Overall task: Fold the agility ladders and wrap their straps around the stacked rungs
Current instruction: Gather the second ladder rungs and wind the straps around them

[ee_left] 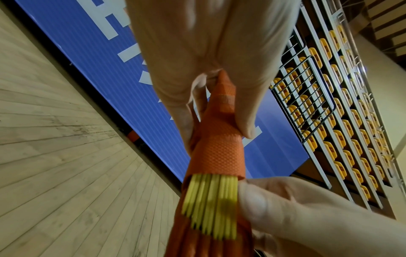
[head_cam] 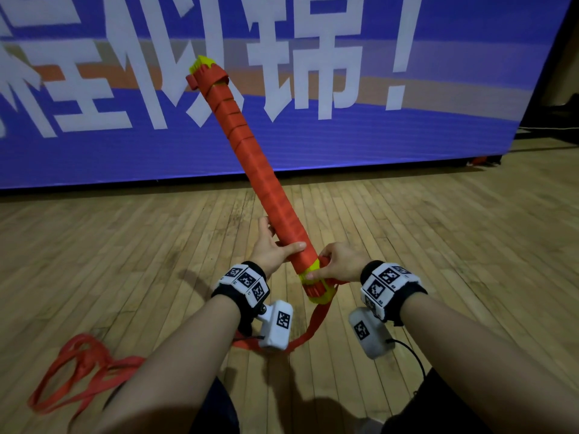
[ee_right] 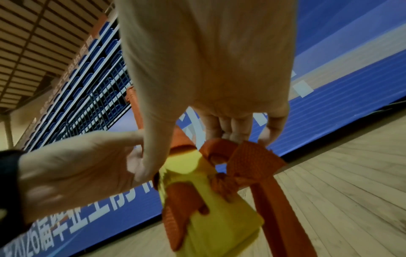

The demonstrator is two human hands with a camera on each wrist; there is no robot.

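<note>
A bundle of stacked yellow rungs wrapped in orange strap slants up and away from me, its yellow ends bare at the near end. My left hand grips the wrapped bundle near its lower end, thumb across the top. My right hand holds the orange strap beside the yellow rung ends, thumb pressed on the rungs. The loose strap hangs from there to the floor and ends in a heap at lower left.
Wooden gym floor lies all around. A large blue banner wall with white characters stands ahead. Tiered seats behind railings show in the wrist views. Dark gear lies at far right.
</note>
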